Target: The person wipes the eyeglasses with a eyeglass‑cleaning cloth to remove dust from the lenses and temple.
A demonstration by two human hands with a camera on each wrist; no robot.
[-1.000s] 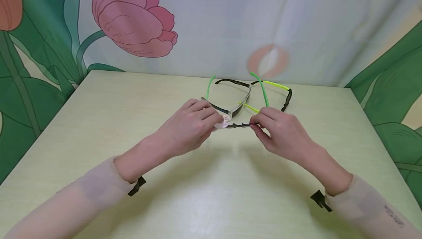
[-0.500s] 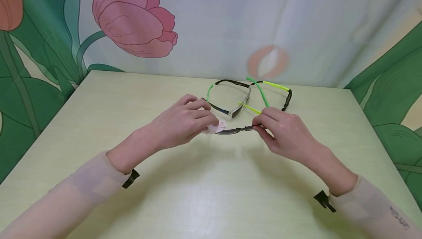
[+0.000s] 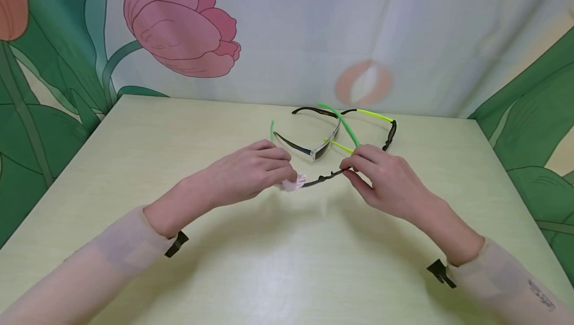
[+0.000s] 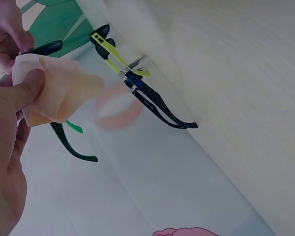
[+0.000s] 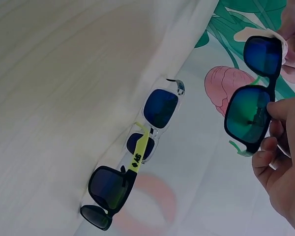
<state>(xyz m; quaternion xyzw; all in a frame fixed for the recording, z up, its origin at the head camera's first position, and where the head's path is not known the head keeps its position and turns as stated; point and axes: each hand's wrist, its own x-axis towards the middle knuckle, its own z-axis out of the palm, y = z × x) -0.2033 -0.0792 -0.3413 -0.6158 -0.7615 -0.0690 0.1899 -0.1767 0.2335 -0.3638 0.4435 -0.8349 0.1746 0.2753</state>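
Observation:
Both hands hold a pair of black-framed sunglasses [image 5: 248, 115] with blue-green mirrored lenses and green temples, raised off the table. My left hand [image 3: 248, 174] pinches a pale pinkish cloth [image 4: 69, 91] folded over one end of the sunglasses. In the right wrist view, the cloth wraps the rim of the upper lens, with much of it behind the lens. At the other end, my right hand [image 3: 381, 180] grips the frame between thumb and fingers near the hinge. The green temples point away from me, toward the back of the table.
Behind the hands lie clear-framed sunglasses [image 5: 160, 108] with dark temples, on the light wood table [image 3: 287, 275]. Touching or overlapping them are black-framed sunglasses [image 5: 108, 187] with yellow-green temples. A curtain [image 3: 287, 31] printed with flowers hangs at the table's back edge.
My left hand has shifted left with the cloth, and that end of the sunglasses has come nearer to me. The green temples have swung left. My right hand has barely moved.

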